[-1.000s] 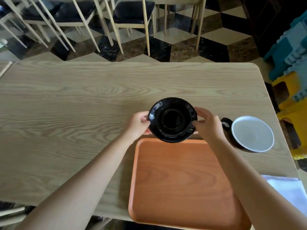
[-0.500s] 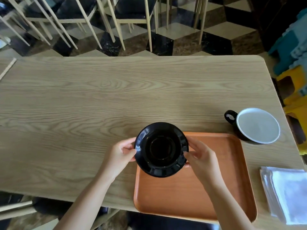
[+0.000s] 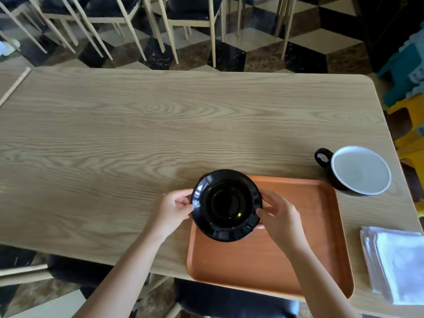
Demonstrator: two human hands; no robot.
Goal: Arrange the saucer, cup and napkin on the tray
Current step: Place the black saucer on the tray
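Note:
A glossy black saucer (image 3: pixel 226 204) is over the far left corner of the orange tray (image 3: pixel 298 244). My left hand (image 3: pixel 173 208) grips its left rim and my right hand (image 3: pixel 278 215) grips its right rim. Whether the saucer rests on the tray or hovers just above it, I cannot tell. A black cup (image 3: pixel 358 171) with a white inside stands on the table beyond the tray's far right corner, handle to the left. A folded white napkin (image 3: pixel 397 262) lies on the table to the right of the tray.
The wooden table (image 3: pixel 137 138) stretches wide to the left and far side. Chairs (image 3: pixel 160 24) stand beyond its far edge on a chequered floor. Blue and yellow stools (image 3: pixel 410 92) are off the table's right end.
Both hands brought the saucer from beyond the tray's far edge back over its far left corner. The view shifted left, so the cup and napkin show more fully.

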